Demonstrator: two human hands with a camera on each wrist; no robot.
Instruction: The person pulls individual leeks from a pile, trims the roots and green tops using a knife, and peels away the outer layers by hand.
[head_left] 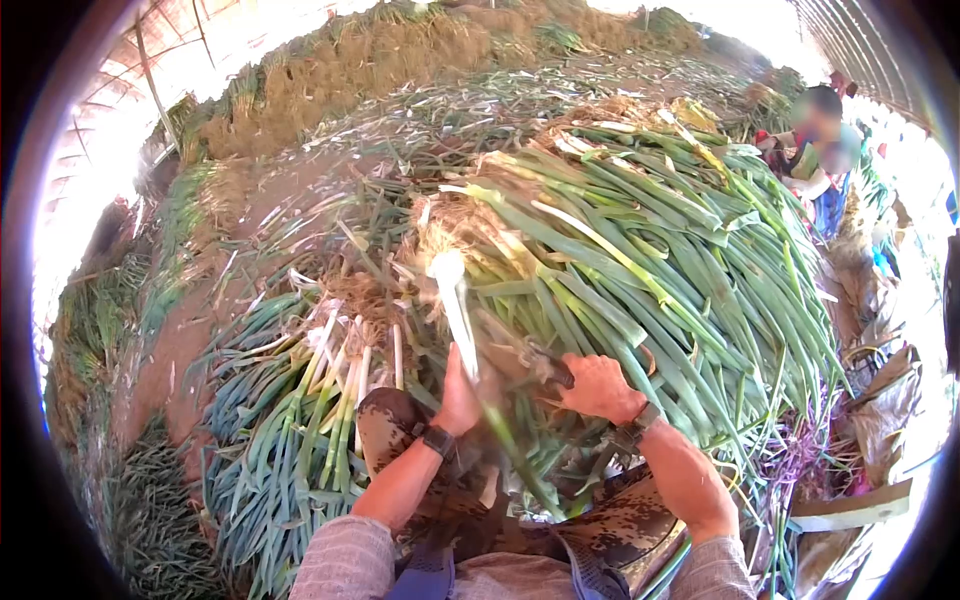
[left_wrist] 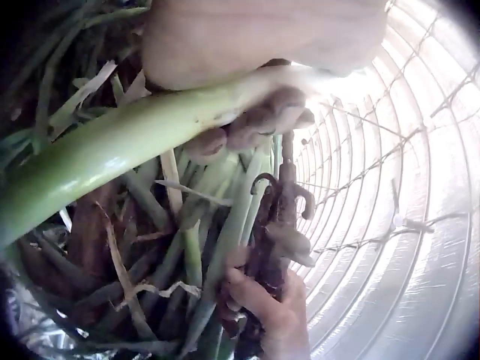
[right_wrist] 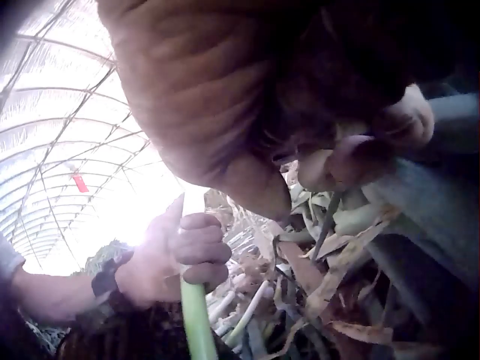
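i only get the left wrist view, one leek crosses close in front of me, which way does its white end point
Observer: In the head view, the leek points its white end away from the person's lap. The left hand grips it below that end.
Operator: ok and what lies further out on each side
Observer: A broad leek pile spreads out on the person's right, and a smaller leek bundle lies on the left.
Operator: anyone else around
Observer: Yes, another person is at the far right, beyond the broad pile.
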